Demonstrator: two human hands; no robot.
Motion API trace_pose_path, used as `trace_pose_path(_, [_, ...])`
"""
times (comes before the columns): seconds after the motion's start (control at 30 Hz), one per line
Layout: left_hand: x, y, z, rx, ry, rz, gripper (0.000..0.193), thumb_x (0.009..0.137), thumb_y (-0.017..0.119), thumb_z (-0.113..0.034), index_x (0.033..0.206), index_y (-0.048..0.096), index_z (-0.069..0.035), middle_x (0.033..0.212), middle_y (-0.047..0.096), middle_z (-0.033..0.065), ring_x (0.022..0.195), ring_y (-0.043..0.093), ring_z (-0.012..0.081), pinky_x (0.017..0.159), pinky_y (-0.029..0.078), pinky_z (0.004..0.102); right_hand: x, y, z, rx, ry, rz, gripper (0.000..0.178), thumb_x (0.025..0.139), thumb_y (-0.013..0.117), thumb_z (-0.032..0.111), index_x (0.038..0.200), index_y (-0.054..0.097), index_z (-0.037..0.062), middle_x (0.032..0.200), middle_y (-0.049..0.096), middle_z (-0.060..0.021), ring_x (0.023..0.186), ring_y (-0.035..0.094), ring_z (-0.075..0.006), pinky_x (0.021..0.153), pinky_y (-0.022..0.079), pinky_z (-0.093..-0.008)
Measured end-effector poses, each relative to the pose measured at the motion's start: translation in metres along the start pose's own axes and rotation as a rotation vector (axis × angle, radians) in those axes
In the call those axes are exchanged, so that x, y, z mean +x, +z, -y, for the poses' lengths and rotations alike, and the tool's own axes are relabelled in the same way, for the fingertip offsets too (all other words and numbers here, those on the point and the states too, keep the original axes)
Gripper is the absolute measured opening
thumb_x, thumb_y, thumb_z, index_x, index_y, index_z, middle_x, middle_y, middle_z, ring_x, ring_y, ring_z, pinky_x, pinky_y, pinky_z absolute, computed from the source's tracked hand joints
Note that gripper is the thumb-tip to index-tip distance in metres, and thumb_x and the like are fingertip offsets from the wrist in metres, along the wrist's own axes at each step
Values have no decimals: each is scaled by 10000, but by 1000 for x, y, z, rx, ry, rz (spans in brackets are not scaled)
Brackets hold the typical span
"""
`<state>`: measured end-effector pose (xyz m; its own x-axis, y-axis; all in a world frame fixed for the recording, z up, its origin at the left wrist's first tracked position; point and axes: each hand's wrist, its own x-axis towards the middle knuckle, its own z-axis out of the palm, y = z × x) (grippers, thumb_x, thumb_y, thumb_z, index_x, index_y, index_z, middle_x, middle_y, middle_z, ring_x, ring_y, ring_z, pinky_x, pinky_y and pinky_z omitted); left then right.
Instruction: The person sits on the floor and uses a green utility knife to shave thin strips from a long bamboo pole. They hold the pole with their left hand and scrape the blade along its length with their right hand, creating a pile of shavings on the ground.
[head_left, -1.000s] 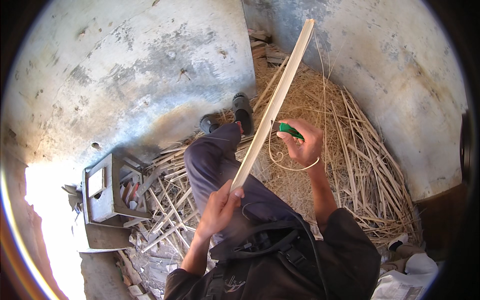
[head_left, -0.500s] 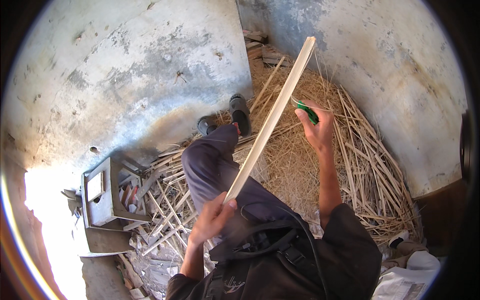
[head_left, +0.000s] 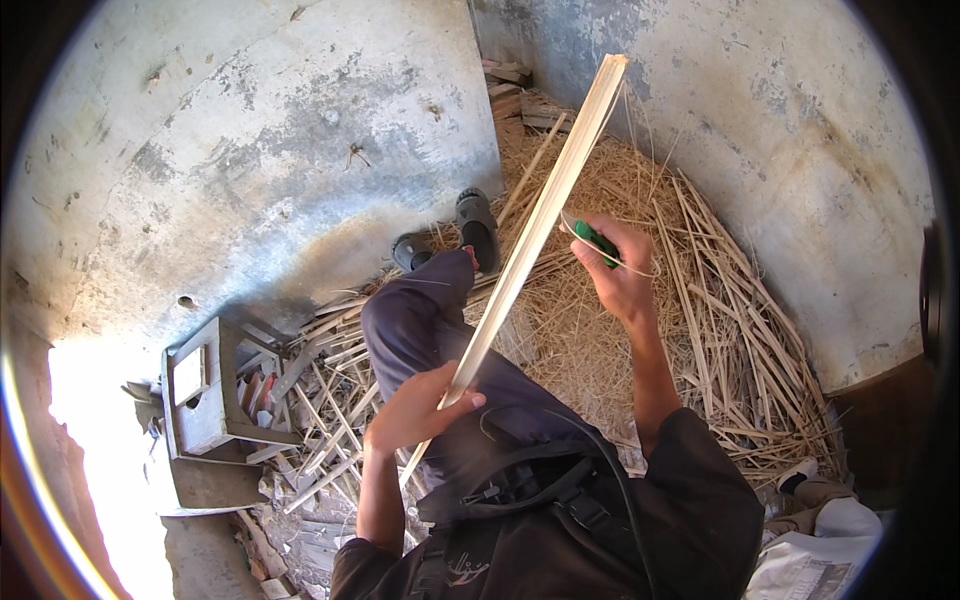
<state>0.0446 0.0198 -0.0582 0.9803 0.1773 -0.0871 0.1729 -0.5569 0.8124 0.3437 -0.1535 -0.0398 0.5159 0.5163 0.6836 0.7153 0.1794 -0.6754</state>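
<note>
A long pale wooden strip (head_left: 546, 212) slants from my lap up to the far right, with thin fibres trailing off its upper end. My left hand (head_left: 412, 408) is closed around it near its lower end, which sticks out below the palm. Closed in my right hand (head_left: 626, 268) is a green-handled knife (head_left: 597, 243). Its blade points toward the strip's right edge, close to the middle of its length; I cannot tell if they touch. A thin shaving curls past the fingers of that hand.
Straw-like shavings (head_left: 590, 310) cover the floor, with a heap of thin sticks (head_left: 745, 330) along the right wall. A small wooden cabinet (head_left: 205, 420) stands at the left. Beyond my bent leg (head_left: 400, 310) are dark shoes (head_left: 478, 230). A white sack (head_left: 815, 565) lies at lower right.
My left hand has shifted up the strip, so its lower end now shows below the hand. The strip's top has risen slightly. My right hand with the knife has come left and lower.
</note>
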Motion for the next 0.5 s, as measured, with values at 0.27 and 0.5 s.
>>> trace_pose_path(0.27, [43,-1,-59,-350,162,-210,340,1117,599,-267,1340,574,-10,980,716,86,816,683,126,713,556,288,-2,8,21,-4,-39,53,230,929,812,161,1073,741,-4,893,743,-113,742,708,-185,654,538,-326])
trace_pose_path(0.5, [53,9,-57,-403,54,-263,180,1136,520,-164,1136,623,-16,681,518,-5,591,460,87,563,388,292,-10,16,25,23,-45,19,324,928,793,232,1095,738,-40,870,727,-105,693,659,-158,618,504,-305])
